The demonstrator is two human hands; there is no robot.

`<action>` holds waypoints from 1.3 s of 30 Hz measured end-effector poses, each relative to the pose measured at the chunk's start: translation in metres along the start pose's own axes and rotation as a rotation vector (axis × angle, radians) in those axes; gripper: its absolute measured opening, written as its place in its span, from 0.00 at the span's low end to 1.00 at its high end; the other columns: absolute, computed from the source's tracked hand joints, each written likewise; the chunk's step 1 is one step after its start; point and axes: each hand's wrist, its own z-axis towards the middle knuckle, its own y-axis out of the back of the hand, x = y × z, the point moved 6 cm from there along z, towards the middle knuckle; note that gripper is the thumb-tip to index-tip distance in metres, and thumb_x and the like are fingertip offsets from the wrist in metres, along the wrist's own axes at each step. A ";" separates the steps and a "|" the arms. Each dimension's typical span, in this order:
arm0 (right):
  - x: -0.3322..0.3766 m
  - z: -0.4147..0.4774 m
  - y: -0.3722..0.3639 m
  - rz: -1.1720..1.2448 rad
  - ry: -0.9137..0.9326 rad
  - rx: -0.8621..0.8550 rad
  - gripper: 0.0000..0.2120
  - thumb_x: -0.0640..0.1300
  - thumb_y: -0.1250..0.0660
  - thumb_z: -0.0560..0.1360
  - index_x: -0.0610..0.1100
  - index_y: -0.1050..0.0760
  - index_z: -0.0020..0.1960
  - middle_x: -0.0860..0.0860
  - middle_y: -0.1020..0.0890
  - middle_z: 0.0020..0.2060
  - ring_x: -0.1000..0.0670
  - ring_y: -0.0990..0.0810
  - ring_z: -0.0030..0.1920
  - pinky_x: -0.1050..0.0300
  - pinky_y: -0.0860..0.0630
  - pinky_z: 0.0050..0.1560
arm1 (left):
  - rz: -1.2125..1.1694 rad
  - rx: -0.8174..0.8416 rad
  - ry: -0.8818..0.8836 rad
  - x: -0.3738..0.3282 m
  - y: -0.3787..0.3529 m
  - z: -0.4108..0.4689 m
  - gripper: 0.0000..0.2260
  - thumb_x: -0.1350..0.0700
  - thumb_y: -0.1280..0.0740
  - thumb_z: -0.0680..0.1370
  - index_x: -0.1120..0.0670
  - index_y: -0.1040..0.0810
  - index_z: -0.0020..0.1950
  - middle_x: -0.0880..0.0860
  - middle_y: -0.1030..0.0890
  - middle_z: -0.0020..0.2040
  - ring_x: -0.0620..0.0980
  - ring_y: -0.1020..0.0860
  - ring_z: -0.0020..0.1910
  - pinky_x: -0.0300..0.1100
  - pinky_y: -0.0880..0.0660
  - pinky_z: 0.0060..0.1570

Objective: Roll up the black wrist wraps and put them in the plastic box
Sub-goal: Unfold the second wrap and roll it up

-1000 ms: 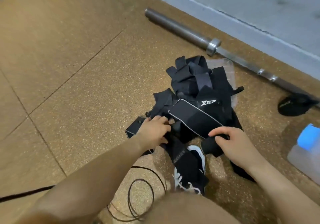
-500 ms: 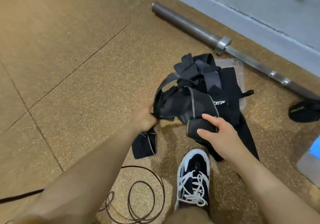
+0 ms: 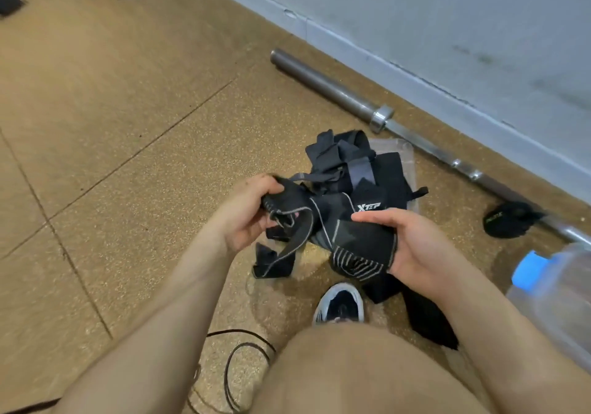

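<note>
At centre frame the left hand is gripping one end of a black wrist wrap and the right hand is clasping the other, just below the plastic box.

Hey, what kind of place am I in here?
Most likely a gym or weight room: a long steel barbell lies along the grey wall, the tan speckled floor looks like rubber tile, and black elastic wrist wraps are piled nearby.

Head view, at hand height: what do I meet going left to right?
From the left: left hand → black wrist wrap stretched between both hands → right hand → clear container with a blue cap.
</note>
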 end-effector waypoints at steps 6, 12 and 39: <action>0.049 -0.091 -0.031 -0.169 -0.017 0.320 0.44 0.76 0.53 0.73 0.43 0.20 0.63 0.43 0.17 0.60 0.41 0.20 0.63 0.40 0.30 0.68 | -0.005 0.608 -0.350 -0.107 -0.098 -0.107 0.10 0.65 0.32 0.64 0.59 0.20 0.44 0.55 0.18 0.37 0.51 0.19 0.34 0.40 0.21 0.34; 0.116 -0.185 -0.015 0.279 0.423 0.069 0.19 0.50 0.32 0.76 0.37 0.20 0.59 0.39 0.15 0.53 0.42 0.15 0.51 0.48 0.19 0.49 | 0.649 0.843 -0.392 -0.098 -0.157 -0.209 0.04 0.59 0.26 0.73 0.51 0.15 0.41 0.53 0.17 0.38 0.47 0.20 0.37 0.39 0.24 0.43; 0.178 -0.250 0.086 -0.016 0.540 -0.088 0.24 0.65 0.38 0.76 0.46 0.18 0.53 0.46 0.13 0.45 0.47 0.14 0.43 0.49 0.17 0.46 | 0.203 0.593 -0.560 -0.143 -0.300 -0.199 0.22 0.75 0.35 0.75 0.55 0.22 0.63 0.55 0.14 0.48 0.52 0.15 0.46 0.42 0.19 0.41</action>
